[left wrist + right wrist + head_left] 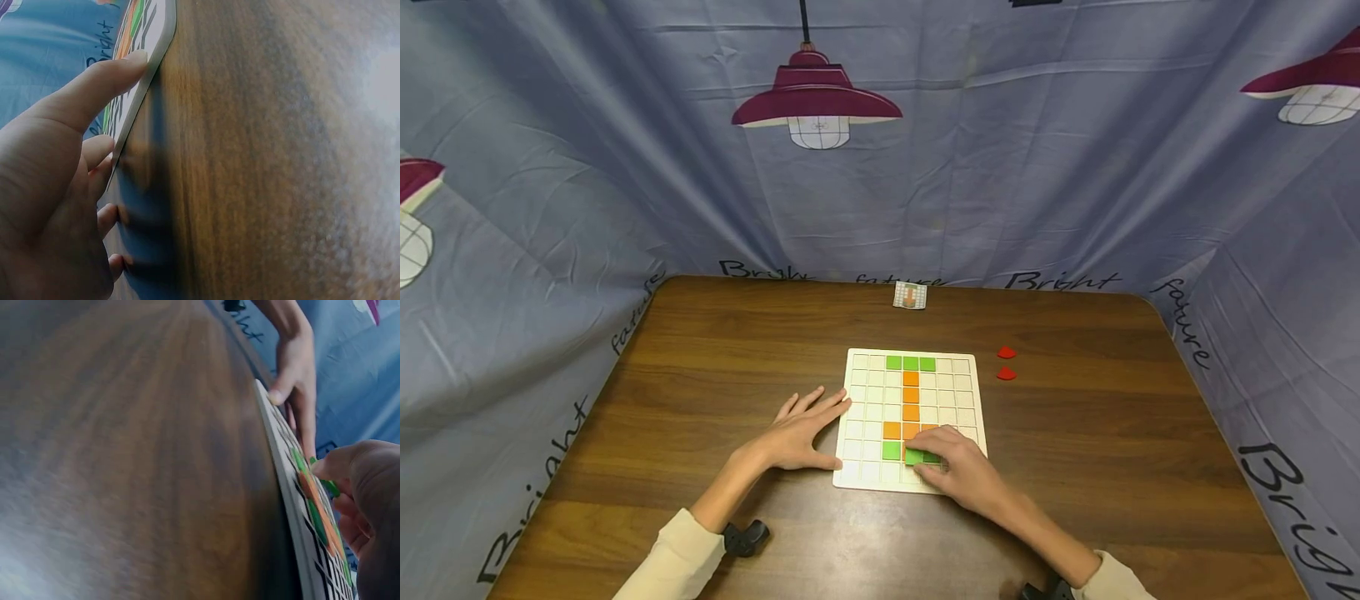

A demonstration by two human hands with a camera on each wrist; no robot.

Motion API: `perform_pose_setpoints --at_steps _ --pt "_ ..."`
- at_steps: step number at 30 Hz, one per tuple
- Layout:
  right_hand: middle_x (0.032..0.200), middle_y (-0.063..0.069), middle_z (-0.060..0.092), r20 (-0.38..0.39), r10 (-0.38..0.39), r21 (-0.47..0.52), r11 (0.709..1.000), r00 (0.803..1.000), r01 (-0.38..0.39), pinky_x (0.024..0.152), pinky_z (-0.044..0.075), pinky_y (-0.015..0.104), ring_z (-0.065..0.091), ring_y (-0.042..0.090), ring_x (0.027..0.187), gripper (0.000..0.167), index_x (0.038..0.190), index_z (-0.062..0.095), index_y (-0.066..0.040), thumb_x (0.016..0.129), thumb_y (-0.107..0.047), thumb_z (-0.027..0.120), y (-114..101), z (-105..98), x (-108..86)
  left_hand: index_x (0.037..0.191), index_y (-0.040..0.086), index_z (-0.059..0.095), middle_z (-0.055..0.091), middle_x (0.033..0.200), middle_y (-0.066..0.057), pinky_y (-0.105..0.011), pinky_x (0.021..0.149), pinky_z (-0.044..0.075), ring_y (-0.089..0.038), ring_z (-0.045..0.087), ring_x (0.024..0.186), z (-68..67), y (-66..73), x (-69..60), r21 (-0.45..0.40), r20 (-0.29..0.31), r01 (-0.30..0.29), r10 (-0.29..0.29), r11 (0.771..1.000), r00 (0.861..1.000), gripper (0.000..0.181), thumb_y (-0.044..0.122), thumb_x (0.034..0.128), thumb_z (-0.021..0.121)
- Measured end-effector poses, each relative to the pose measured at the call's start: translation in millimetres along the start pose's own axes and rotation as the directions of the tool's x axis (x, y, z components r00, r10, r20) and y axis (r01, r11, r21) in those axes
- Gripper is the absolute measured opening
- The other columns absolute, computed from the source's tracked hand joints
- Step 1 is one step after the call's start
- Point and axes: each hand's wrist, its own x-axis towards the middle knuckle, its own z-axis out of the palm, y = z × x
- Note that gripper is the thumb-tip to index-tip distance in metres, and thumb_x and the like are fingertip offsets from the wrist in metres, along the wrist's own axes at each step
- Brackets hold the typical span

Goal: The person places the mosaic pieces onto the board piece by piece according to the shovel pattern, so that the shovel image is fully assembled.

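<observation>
A white gridded board point(856, 452) lies on the table. My left hand point(792, 440) touches its left edge, fingers spread and thumb at the near corner; the left wrist view shows the thumb point(109, 84) on the rim. Over the lower middle of the grid, my right hand point(966, 473) pinches a green square tile point(913, 457) between thumb and fingers. That tile point(330, 486) looks tilted in the right wrist view. Green tiles point(911, 363) line the top row, and orange tiles point(911, 395) run down the middle column. Left of the held tile sits another green tile point(891, 450). My right fingers partly hide the lower rows.
Two red pieces point(1006, 364) lie on the wooden table point(1075, 433) to the right of the board. A small card point(910, 296) with an orange arrow pattern lies near the back edge. Blue-grey curtains point(925, 183) hang behind and at both sides.
</observation>
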Motion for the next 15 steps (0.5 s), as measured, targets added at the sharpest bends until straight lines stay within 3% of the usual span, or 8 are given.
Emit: perform_pose_setpoints --at_steps 5,15 --pt "0.112 -0.004 0.069 0.049 -0.003 -0.034 0.999 0.999 0.004 0.088 0.053 0.037 0.062 0.015 0.107 0.030 0.111 0.075 -0.010 0.082 -0.005 0.080 -4.1 5.5 -5.9 0.160 0.016 0.028 0.022 0.164 -0.003 -0.064 0.114 0.000 -0.035 0.008 0.150 0.6 -0.2 0.3 0.007 -0.004 -0.004 0.004 1.000 1.000 0.094 0.048 0.0846 0.075" --pt "0.110 -0.005 0.070 0.050 0.013 -0.063 0.998 0.999 -0.010 0.088 0.052 0.037 0.062 0.014 0.105 0.028 0.108 0.076 -0.012 0.081 -0.008 0.080 -3.2 9.2 -11.7 0.160 0.017 0.029 0.022 0.164 -0.002 -0.064 0.114 0.000 -0.035 0.008 0.151 0.7 0.6 0.3 0.013 -0.006 0.000 0.000 1.000 1.000 0.094 0.048 0.0844 0.076"
